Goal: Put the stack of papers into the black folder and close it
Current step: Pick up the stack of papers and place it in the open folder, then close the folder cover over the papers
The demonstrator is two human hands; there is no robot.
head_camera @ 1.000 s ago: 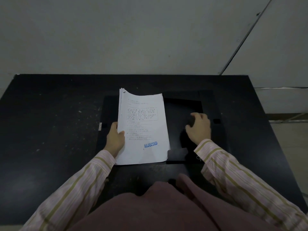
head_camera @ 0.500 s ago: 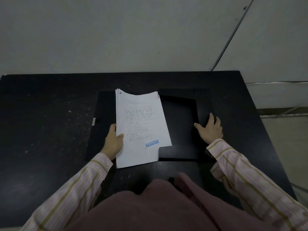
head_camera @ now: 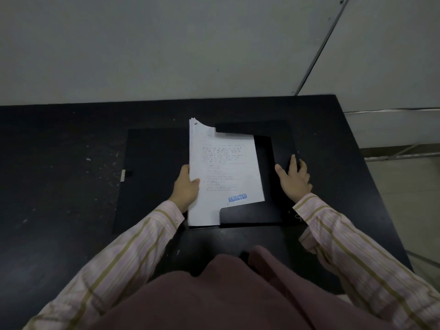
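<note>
The top sheet of the stack of papers (head_camera: 223, 172) carries a blue stamp "REJECTED" (head_camera: 237, 197). The left hand (head_camera: 187, 189) grips its left edge; its right part lies under the flaps of the open black folder (head_camera: 273, 177). The right hand (head_camera: 295, 179) presses flat, fingers spread, on the folder. The black desk (head_camera: 59, 186) is speckled, against a pale wall (head_camera: 166, 44).

dim, flat light; soft focus; wide-angle bending at edges

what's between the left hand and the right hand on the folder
In the head view, the stack of papers lies between them, gripped at its left edge by the left hand. Then comes a strip of the black folder, under the right hand.
</note>
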